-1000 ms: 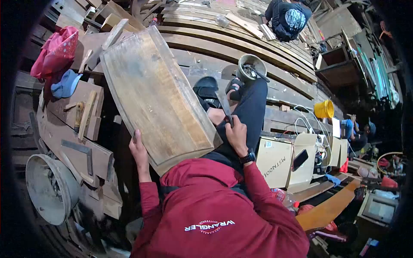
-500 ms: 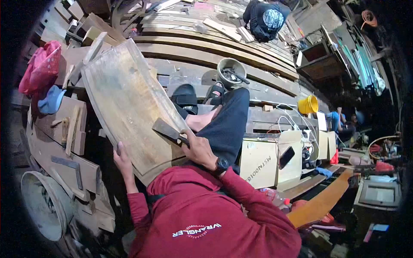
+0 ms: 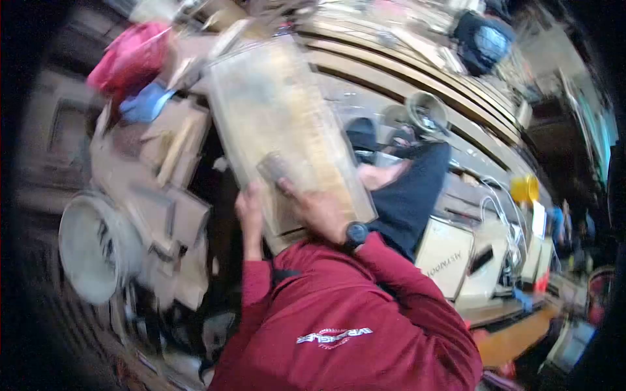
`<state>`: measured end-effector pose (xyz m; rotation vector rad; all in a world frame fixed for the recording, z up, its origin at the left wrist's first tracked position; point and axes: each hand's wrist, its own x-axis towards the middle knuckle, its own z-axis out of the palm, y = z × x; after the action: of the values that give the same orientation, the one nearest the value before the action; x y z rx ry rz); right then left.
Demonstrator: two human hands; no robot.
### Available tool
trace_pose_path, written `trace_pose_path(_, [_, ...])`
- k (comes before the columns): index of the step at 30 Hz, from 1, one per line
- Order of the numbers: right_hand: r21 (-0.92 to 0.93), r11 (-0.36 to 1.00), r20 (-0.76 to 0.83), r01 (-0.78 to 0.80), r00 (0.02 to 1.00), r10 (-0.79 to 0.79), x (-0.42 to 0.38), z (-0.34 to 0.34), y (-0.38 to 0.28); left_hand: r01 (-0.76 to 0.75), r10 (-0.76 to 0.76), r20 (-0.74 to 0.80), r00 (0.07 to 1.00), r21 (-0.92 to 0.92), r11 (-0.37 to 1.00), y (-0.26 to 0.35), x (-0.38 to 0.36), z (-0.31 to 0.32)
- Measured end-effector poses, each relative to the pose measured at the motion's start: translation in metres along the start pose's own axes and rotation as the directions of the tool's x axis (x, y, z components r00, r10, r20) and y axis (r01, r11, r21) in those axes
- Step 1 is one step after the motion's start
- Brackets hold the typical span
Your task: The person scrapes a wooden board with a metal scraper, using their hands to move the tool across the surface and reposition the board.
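A long wooden panel [image 3: 280, 111] with a raised rim leans across my lap, its far end up and to the left. My left hand [image 3: 251, 205] is closed on the panel's left edge near my body. Over the lower part of the panel, my right hand [image 3: 316, 212], with a black watch at its wrist, is wrapped round the handle of a flat scraper blade [image 3: 274, 167]. The blade lies against the panel's surface, pointing to the upper left. Motion blurs both hands and hides the handle.
At the left are a large white bucket [image 3: 91, 247], wood offcuts, a pink bag [image 3: 134, 55] and a blue cloth [image 3: 147, 103]. A smaller bucket [image 3: 427, 112] stands past my feet. To the right are cardboard [image 3: 447, 257], cables and a yellow bucket [image 3: 523, 189]. A person [image 3: 484, 40] is at the upper right.
The camera view has swung, shifting the scene rightward. My right hand has moved the scraper across the panel towards its left edge, closer to my left hand. The blade's angle has turned steeper.
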<state>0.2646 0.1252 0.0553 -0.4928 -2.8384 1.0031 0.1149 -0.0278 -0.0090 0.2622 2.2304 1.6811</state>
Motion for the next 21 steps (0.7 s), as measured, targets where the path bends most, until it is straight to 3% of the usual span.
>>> trace_pose_path(1, [0.013,1.0,0.02,0.024,1.0,-0.024,-0.012,0.008,0.005,-0.059,0.064,-0.004,0.998,0.333,0.941,0.009,0.004,0.0])
trace_pose_path(2, [0.011,0.998,-0.055,0.06,0.997,-0.059,-0.023,0.023,0.012,0.038,-0.042,0.063,0.997,0.065,0.997,0.03,-0.003,0.006])
trace_pose_path(3, [0.006,0.994,-0.106,0.105,0.989,-0.104,-0.042,0.025,0.028,0.199,-0.168,0.14,0.976,-0.257,0.946,0.004,0.008,0.008])
trace_pose_path(5, [-0.054,0.996,-0.233,-0.073,0.971,0.058,-0.073,0.002,0.033,0.13,-0.097,0.149,0.984,-0.228,0.965,0.025,0.003,0.01])
trace_pose_path(6, [-0.027,0.997,-0.264,-0.069,0.963,0.059,-0.076,-0.001,0.03,0.125,-0.102,0.141,0.985,-0.164,0.978,-0.01,0.02,0.006])
trace_pose_path(7, [0.051,0.995,-0.371,-0.081,0.924,0.094,-0.085,0.0,0.034,0.001,0.007,0.039,0.999,-0.197,0.98,-0.012,0.015,0.01])
trace_pose_path(8, [0.03,0.979,-0.216,-0.202,0.955,0.204,-0.085,-0.028,0.019,-0.016,0.016,0.033,0.999,0.002,1.0,-0.004,0.013,0.006])
trace_pose_path(9, [0.026,0.976,-0.257,-0.216,0.942,0.215,-0.078,-0.026,0.016,-0.03,0.025,0.028,0.999,0.201,0.979,0.005,0.01,0.002])
trace_pose_path(10, [0.032,0.978,-0.255,-0.206,0.944,0.207,-0.067,-0.017,0.014,0.012,-0.003,-0.083,0.997,0.113,0.994,0.02,0.002,0.005])
trace_pose_path(11, [0.015,0.976,-0.298,-0.219,0.93,0.214,-0.054,-0.015,0.009,-0.037,0.039,-0.045,0.998,0.045,0.998,0.022,0.001,0.005])
trace_pose_path(14, [-0.151,0.966,-0.24,-0.208,0.956,0.168,0.01,-0.012,0.005,-0.059,0.064,-0.047,0.997,0.097,0.994,0.011,0.008,0.005])
trace_pose_path(17, [-0.148,0.969,-0.289,-0.197,0.946,0.148,0.047,-0.012,0.006,-0.018,0.02,-0.015,1.0,0.105,0.994,0.024,0.007,0.0])
trace_pose_path(21, [-0.091,0.971,-0.202,-0.221,0.959,0.2,0.002,-0.022,0.002,-0.037,0.036,0.013,0.999,0.087,0.996,0.009,0.005,0.003])
